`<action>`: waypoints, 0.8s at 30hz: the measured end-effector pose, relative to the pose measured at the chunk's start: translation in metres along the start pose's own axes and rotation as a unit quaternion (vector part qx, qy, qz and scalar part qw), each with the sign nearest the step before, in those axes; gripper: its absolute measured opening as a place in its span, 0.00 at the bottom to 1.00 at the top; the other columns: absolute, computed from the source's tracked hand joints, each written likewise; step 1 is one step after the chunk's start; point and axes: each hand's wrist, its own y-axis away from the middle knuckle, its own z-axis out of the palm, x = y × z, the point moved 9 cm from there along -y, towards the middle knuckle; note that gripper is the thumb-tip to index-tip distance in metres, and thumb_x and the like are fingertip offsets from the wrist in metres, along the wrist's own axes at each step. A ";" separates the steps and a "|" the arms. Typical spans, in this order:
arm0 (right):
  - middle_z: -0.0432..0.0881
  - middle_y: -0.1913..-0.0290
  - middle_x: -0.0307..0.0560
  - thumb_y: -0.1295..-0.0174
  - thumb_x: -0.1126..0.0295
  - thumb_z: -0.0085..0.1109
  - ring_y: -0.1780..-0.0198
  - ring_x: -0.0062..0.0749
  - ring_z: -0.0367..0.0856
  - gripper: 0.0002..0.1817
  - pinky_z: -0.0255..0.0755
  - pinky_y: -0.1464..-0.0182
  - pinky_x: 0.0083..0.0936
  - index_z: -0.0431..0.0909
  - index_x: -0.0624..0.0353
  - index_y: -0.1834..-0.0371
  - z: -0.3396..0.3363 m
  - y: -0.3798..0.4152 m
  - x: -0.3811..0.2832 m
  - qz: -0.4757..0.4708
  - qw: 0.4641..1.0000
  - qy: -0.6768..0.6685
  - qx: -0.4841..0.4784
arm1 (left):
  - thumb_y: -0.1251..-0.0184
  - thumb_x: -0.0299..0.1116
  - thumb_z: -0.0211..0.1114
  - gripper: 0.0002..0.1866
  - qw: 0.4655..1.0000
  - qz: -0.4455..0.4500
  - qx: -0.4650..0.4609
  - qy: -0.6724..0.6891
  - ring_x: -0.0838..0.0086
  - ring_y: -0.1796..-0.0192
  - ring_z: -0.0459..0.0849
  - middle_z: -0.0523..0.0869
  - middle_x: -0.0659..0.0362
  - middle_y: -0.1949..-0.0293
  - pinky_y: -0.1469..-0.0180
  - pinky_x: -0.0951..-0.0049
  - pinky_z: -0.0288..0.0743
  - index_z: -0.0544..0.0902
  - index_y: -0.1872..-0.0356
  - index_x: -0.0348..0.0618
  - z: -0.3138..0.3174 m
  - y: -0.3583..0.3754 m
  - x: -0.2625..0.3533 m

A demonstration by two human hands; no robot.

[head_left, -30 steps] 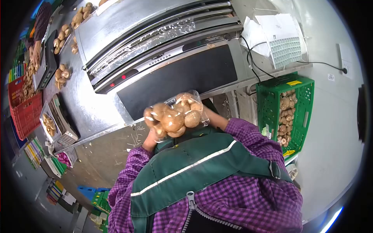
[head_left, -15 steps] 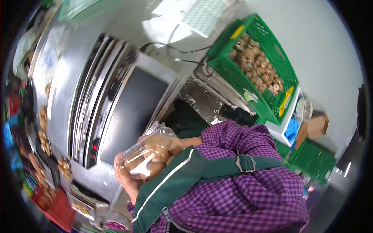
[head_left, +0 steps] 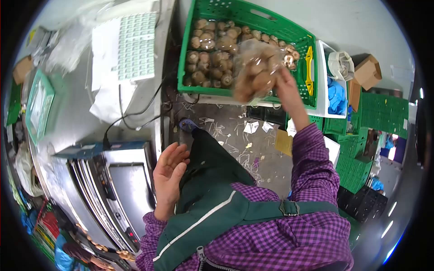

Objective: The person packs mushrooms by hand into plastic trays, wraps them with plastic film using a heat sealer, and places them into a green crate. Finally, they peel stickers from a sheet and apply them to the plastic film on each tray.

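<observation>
A clear plastic pack of brown mushrooms [head_left: 257,70], smeared by motion, hangs over the green crate [head_left: 221,92]. My right hand [head_left: 287,90] grips the pack by its right side. Inside the crate, wrapped mushroom packs [head_left: 205,67] sit at the left, with more mushrooms [head_left: 271,38] towards the back; the held pack hides part of them. My left hand [head_left: 169,174] is raised in front of the apron, palm up with fingers stretched, and holds nothing. It is nearest to the metal wrapping machine [head_left: 131,185].
Cables [head_left: 135,117] run over the steel table [head_left: 81,99], where a green-and-white sheet [head_left: 136,47] and a green tray [head_left: 38,108] lie. A white box holds something blue [head_left: 337,97] beside the crate. Scraps litter the floor [head_left: 226,131]. Another person's arm shows at lower left.
The mushroom pack, held at my body with both hands before, has moved out over the crate in my right hand. My left hand has let go of it. The view has turned towards the crate.
</observation>
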 end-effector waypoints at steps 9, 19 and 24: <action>0.81 0.55 0.48 0.39 0.64 0.59 0.53 0.32 0.76 0.26 0.68 0.49 0.27 0.69 0.66 0.41 -0.265 -0.103 0.186 0.128 0.882 0.424 0.160 | 0.36 0.23 0.59 0.21 0.970 -0.190 0.048 -0.144 0.72 0.47 0.78 0.78 0.52 0.48 0.44 0.74 0.71 0.70 0.42 0.37 -0.013 -0.032 -0.056; 0.72 0.43 0.63 0.48 0.63 0.59 0.47 0.57 0.75 0.25 0.73 0.49 0.41 0.71 0.63 0.48 -0.214 -0.142 0.129 0.129 0.704 0.670 0.197 | 0.36 0.27 0.61 0.20 0.948 -0.240 0.114 -0.173 0.73 0.49 0.78 0.80 0.53 0.50 0.48 0.75 0.72 0.71 0.43 0.37 -0.047 -0.036 -0.081; 0.75 0.47 0.65 0.49 0.68 0.54 0.49 0.60 0.75 0.33 0.71 0.48 0.41 0.64 0.60 0.36 -0.238 -0.175 0.164 -0.030 0.789 0.570 0.228 | 0.36 0.26 0.61 0.20 0.945 -0.243 0.138 -0.167 0.73 0.50 0.79 0.80 0.53 0.50 0.49 0.76 0.73 0.72 0.43 0.37 -0.051 -0.040 -0.084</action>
